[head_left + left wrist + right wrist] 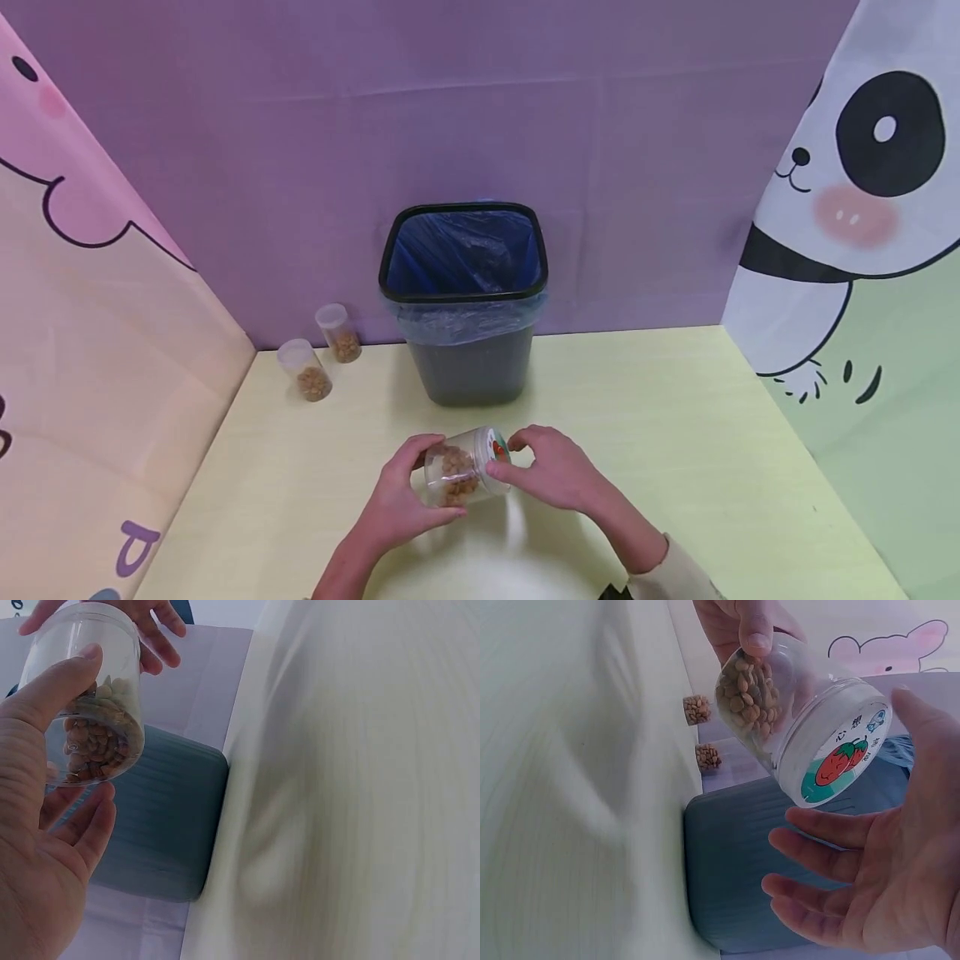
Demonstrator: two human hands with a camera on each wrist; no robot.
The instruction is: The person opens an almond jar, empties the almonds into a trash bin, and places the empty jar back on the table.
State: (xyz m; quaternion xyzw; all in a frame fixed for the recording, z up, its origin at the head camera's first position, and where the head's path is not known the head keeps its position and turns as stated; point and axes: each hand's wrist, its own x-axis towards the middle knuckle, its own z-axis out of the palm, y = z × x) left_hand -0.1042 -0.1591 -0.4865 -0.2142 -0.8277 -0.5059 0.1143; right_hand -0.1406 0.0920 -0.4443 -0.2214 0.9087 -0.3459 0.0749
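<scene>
A clear plastic jar [457,477] partly filled with brown nuts lies tilted on its side above the yellow table [675,433]. My left hand [401,500] grips its body [86,712], with the thumb [56,690] over the top. The white lid with a strawberry sticker [840,746] faces my right hand [551,468]. In the right wrist view that hand [885,877] is spread, its thumb by the lid's rim and its fingers loose and clear below it.
A dark waste bin [465,292] with a blue liner stands just behind the hands, against the purple backdrop. Two small jars of nuts [303,371] [339,333] stand at the back left corner. Cartoon-printed panels wall in both sides.
</scene>
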